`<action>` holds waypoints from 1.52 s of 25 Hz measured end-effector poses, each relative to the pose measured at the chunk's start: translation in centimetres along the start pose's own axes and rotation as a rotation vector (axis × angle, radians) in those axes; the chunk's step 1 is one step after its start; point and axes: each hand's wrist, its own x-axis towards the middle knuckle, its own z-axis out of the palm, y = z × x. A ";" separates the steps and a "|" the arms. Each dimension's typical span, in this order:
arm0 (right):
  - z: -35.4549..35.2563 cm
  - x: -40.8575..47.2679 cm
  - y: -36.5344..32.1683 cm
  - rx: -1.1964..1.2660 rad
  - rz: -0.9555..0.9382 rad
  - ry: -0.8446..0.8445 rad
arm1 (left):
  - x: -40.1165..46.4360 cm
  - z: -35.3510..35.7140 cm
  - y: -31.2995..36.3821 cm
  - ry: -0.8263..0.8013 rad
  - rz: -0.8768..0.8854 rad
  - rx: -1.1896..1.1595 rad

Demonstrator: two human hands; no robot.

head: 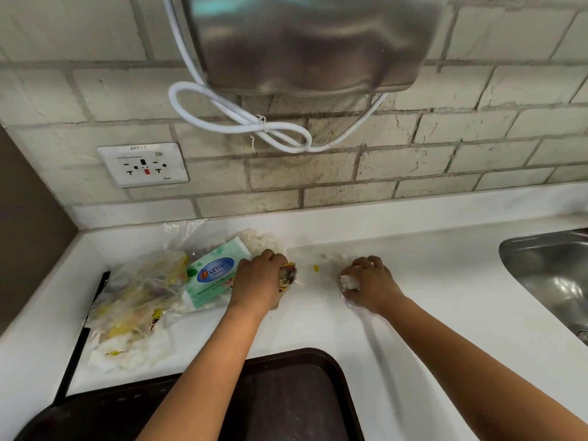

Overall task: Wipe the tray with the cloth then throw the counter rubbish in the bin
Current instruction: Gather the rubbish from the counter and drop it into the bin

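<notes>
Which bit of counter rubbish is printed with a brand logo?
The green-and-white tissue pack, lying just left of the left hand. It carries a blue oval logo; the crumpled clear bags further left and the white wad in the right hand show none.

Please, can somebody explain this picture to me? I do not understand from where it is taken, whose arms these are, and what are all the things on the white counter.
There is no robot here. A person wears a camera on the head, so you look forward and down along that person's own arms.

The left hand grips a crumpled printed wrapper. The right hand curls round a white tissue. Both hands are on the white counter.

Left of the hands lies the rubbish: a green wipes pack and a heap of clear plastic bags with yellow scraps. A small yellow crumb lies between the hands.

Nearest to the camera is a dark brown tray. At the right edge is a steel sink. On the brick wall you see a socket and a metal appliance with a white cable.
</notes>
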 end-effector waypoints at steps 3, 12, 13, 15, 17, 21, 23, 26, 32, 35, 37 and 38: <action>0.0 -0.3 0.3 0.255 0.055 -0.042 | -0.2 -1.2 0.1 0.065 0.015 -0.091; 0.6 -3.0 1.4 0.470 0.191 0.213 | -1.6 -2.7 0.5 0.234 -0.121 -0.420; 0.6 -3.2 1.5 0.479 0.191 0.263 | -1.8 -2.7 0.6 0.216 -0.123 -0.415; 0.4 -3.7 1.5 0.537 0.203 0.340 | -2.1 -2.7 0.8 0.196 -0.122 -0.411; 0.0 -4.0 1.4 0.613 0.240 0.377 | -2.2 -2.7 0.9 0.202 -0.129 -0.432; 0.3 -4.8 1.7 0.649 0.234 0.450 | -2.2 -2.5 1.4 0.225 -0.168 -0.586; 0.1 -5.5 1.9 0.662 0.228 0.536 | -2.3 -2.3 1.8 0.225 -0.187 -0.661; -0.6 -6.5 2.4 0.707 0.220 0.673 | -2.5 -1.9 2.5 0.260 -0.222 -0.747; -3.4 -9.9 4.0 1.150 0.337 0.780 | -3.7 -2.3 5.1 0.353 -0.280 -0.946; -4.7 -12.8 4.3 1.210 0.305 0.836 | -4.8 -2.9 7.5 0.349 -0.271 -1.078; -5.4 -15.1 4.4 1.205 0.276 0.840 | -5.9 -3.6 9.2 0.319 -0.289 -1.204; -5.6 -16.5 4.5 1.214 0.256 0.837 | -6.7 -4.0 10.2 0.298 -0.291 -1.260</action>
